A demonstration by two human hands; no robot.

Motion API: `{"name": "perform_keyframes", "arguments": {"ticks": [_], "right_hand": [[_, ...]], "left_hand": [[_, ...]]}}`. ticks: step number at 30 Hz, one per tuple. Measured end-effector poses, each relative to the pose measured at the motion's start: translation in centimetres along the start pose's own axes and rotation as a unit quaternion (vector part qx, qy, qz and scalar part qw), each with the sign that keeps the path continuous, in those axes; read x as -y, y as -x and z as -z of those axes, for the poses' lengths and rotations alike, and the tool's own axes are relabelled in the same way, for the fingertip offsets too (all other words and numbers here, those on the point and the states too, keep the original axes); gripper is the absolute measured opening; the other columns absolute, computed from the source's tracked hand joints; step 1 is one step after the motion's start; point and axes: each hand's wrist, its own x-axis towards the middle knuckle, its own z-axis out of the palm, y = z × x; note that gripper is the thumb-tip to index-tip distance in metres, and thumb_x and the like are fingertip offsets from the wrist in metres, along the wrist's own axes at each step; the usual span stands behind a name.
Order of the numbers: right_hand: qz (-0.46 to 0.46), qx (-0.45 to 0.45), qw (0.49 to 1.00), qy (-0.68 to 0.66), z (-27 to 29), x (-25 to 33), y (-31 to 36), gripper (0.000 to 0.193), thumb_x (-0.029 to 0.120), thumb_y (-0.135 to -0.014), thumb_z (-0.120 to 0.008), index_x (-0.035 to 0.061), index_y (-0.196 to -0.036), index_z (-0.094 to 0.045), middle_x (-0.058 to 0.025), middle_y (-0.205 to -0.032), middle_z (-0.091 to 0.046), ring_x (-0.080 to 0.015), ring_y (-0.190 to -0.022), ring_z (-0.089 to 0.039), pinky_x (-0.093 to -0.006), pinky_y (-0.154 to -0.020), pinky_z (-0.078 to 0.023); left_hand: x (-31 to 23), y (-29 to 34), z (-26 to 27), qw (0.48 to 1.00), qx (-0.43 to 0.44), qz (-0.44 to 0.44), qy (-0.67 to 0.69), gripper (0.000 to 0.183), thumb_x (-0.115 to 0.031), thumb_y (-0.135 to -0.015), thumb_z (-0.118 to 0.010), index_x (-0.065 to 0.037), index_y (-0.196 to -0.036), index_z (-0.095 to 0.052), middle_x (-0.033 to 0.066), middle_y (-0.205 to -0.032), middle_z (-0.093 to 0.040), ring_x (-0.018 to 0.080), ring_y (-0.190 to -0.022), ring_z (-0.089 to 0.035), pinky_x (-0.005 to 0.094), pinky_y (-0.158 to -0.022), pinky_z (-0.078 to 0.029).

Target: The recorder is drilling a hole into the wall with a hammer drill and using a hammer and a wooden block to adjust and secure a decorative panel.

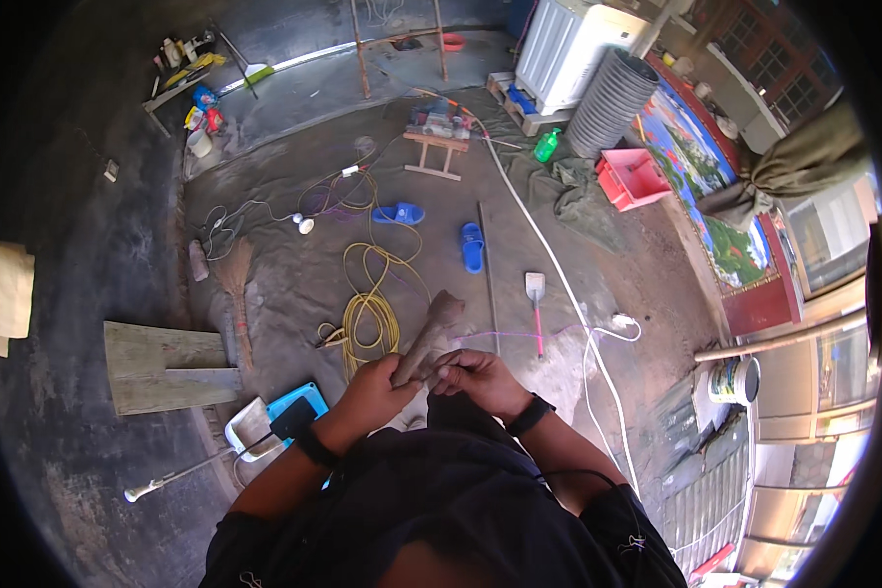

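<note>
My left hand (374,390) is closed around the lower part of a brown, elongated piece (433,328), possibly wood or clay. Its wider, knobbed end points away from me, tilted to the right. Close beside it, my right hand (482,382) is closed in a pinch near the piece's lower end. Whatever sits between those right fingers is too small to make out. Both hands are in front of my body, above the floor.
A coiled yellow hose or cable (370,321) lies beyond my left hand. Blue slippers (472,248), a small red-handled shovel (536,294) and a long white hose (534,211) lie ahead. Wooden boards (162,367) and a dustpan (252,429) are left; a red crate (632,179) stands far right.
</note>
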Motion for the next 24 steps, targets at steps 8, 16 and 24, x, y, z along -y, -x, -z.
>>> {"name": "perform_keyframes", "arguments": {"ticks": [8, 16, 24], "right_hand": [[-0.043, -0.077, 0.996, -0.035, 10.1, 3.8, -11.2, 0.020, 0.020, -0.099, -0.059, 0.0037, -0.110, -0.060, -0.0100, -0.101, -0.069, -0.0203, -0.088, -0.070, -0.0313, -0.077, -0.056], [-0.154, -0.275, 0.943, -0.105, 21.1, 5.2, -19.8, 0.023, 0.019, -0.097, -0.052, 0.0035, -0.114, -0.049, -0.0180, -0.099, -0.068, -0.0289, -0.083, -0.071, -0.0355, -0.067, -0.059], [-0.190, -0.330, 0.920, -0.091, 25.0, 6.5, -31.7, 0.019, 0.015, -0.097, -0.050, 0.0027, -0.111, -0.048, -0.0192, -0.098, -0.068, -0.0286, -0.079, -0.072, -0.0352, -0.063, -0.060]], "left_hand": [[5.2, -6.3, 7.7, 0.978, -0.115, 0.170, -0.045, 0.028, -0.023, -0.082, -0.070, 0.002, -0.091, -0.060, 0.0207, -0.075, -0.064, 0.0360, -0.069, -0.066, 0.0424, -0.063, -0.051], [18.3, -2.3, 14.9, 0.897, -0.097, 0.368, -0.226, 0.028, -0.029, -0.080, -0.068, -0.002, -0.088, -0.067, 0.0182, -0.080, -0.069, 0.0372, -0.075, -0.068, 0.0471, -0.068, -0.055], [30.7, -2.0, 21.5, 0.889, -0.079, 0.420, -0.162, 0.037, -0.042, -0.075, -0.073, -0.005, -0.068, -0.070, 0.0147, -0.067, -0.068, 0.0283, -0.071, -0.071, 0.0405, -0.064, -0.054]]}}
